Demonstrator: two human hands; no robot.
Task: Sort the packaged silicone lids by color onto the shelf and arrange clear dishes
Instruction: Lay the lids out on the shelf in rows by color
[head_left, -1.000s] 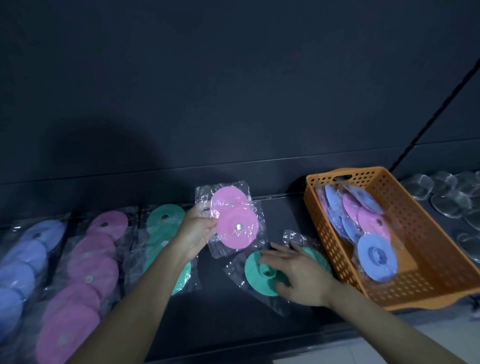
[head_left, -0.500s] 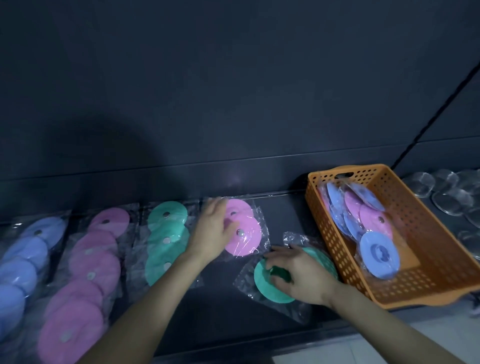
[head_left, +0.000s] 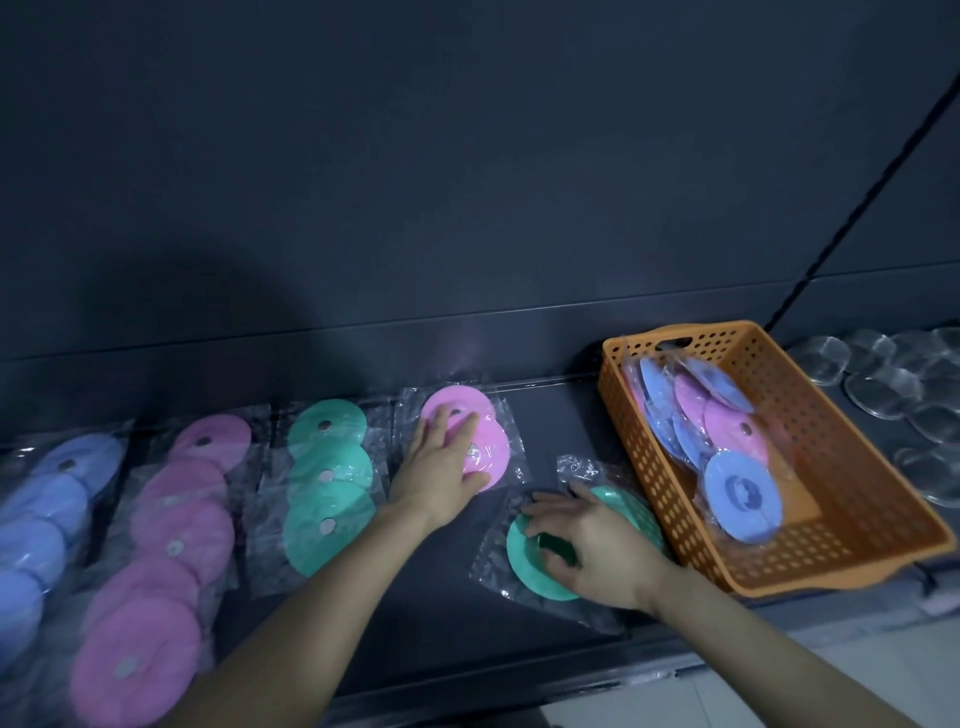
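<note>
On the dark shelf (head_left: 561, 415) lie rows of packaged lids: blue (head_left: 47, 499) at far left, pink (head_left: 171, 525), then green (head_left: 327, 483). My left hand (head_left: 441, 462) presses flat on a pink lid packet (head_left: 491, 441) lying right of the green row. My right hand (head_left: 587, 545) rests on a green lid packet (head_left: 524, 561) near the shelf's front, fingers curled over it. An orange basket (head_left: 841, 499) to the right holds several blue and pink packets (head_left: 727, 447). Clear dishes (head_left: 893, 384) sit at far right.
A dark back wall (head_left: 467, 182) rises behind the shelf. A black cord (head_left: 857, 197) runs diagonally down behind the basket. The shelf's front edge (head_left: 519, 691) runs below my arms, with pale floor beyond.
My left hand lowered the pink packet from the air onto the shelf beside the green row and now lies flat on it. My right hand stayed on the green packet.
</note>
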